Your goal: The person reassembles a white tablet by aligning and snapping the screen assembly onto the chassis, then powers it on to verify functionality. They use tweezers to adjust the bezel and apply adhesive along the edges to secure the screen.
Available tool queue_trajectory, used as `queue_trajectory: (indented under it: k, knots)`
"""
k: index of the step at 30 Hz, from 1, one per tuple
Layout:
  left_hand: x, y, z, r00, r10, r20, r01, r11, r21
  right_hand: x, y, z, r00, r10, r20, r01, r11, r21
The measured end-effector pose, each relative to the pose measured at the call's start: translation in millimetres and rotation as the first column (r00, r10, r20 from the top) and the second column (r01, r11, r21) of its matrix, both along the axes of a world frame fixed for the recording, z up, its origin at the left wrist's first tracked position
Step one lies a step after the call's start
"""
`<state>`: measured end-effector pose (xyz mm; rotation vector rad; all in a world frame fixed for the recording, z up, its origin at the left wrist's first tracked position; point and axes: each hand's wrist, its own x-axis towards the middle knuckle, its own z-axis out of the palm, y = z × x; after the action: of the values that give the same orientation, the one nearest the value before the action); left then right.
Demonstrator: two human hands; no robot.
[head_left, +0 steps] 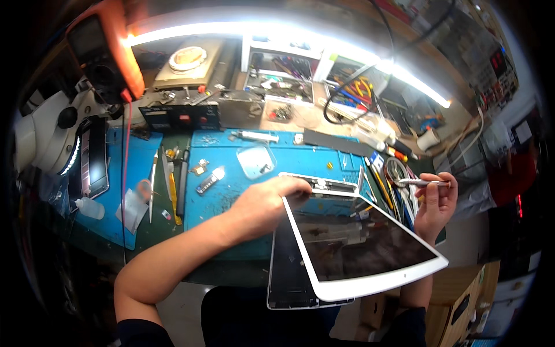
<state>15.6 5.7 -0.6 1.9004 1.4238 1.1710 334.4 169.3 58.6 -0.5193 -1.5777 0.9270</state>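
My left hand (276, 199) grips the top end of a tablet, thumb and fingers closed at its edge. The tablet's white-framed screen panel (370, 248) is raised at an angle off its dark back housing (283, 272), which lies partly hidden beneath it. Along the upper edge, some of the housing's inside shows. The tablet juts over the bench's front edge, toward my lap. Off to the right, my right hand (436, 205) is closed around a slim silver pen-shaped tool (425, 183), held roughly level and pointing left. Its tip is apart from the tablet.
A blue work mat (217, 156) carries a clear plastic dish (256, 161) and a syringe (254, 136). Pliers and hand tools fill bins (283, 69) behind. At left stand a microscope (49, 130), a phone (95, 156) and an orange multimeter (104, 58). A wooden cabinet (462, 295) is lower right.
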Motion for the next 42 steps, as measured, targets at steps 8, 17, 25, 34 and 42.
queue_trajectory:
  k: [8,17,25,34,42]
  knots:
    - [-1,-2,-9,0.987,0.044,-0.155,-0.022,0.991,0.136,-136,22,10,0.705,0.586,0.398,-0.589,0.797,-0.130]
    - [-2,0,-9,0.983,0.037,-0.181,-0.008,0.987,0.158,-203,16,-4,0.710,0.350,0.611,-0.584,0.777,0.235]
    - [-3,-1,-9,0.976,0.032,-0.216,0.007,0.984,0.177,-212,12,2,0.681,0.228,0.696,-0.614,0.696,0.373]
    - [-1,0,-9,0.983,0.037,-0.182,-0.010,0.990,0.142,-195,7,11,0.787,0.196,0.585,-0.499,0.759,0.418]
    - [7,4,-2,0.996,0.046,-0.079,-0.034,0.989,0.145,-30,-3,-17,0.920,-0.245,0.307,0.163,0.949,0.269]
